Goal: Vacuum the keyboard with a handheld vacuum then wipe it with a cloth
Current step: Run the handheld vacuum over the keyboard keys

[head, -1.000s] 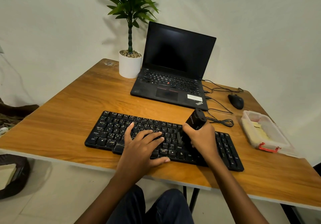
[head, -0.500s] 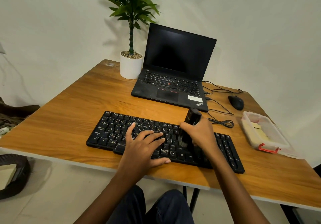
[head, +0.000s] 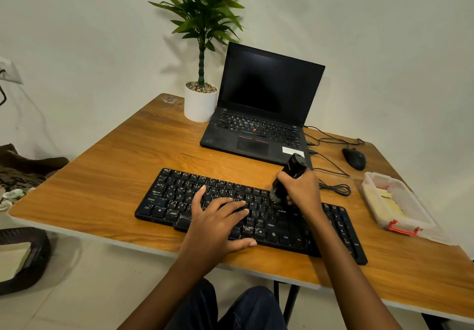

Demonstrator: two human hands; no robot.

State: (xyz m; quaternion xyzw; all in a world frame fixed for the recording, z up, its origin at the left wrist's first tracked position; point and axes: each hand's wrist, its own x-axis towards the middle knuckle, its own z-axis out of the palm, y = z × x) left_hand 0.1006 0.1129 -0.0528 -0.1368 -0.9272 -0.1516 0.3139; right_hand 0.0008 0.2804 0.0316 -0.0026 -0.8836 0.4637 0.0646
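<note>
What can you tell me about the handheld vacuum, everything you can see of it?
The handheld vacuum is small, black, roughly cylindrical, plastic-looking. The right hand grips its middle, holding it tilted, rear end up and away. Its lower tip, seemingly a brush nozzle, meets the keys of the keyboard, right of its middle.

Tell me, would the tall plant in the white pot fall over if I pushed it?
Probably it would tip if pushed up high: the plant stands far taller than its narrow white pot. Pushed low, it likely just slides, since the pebbles on top suggest some weight at the bottom.
</note>
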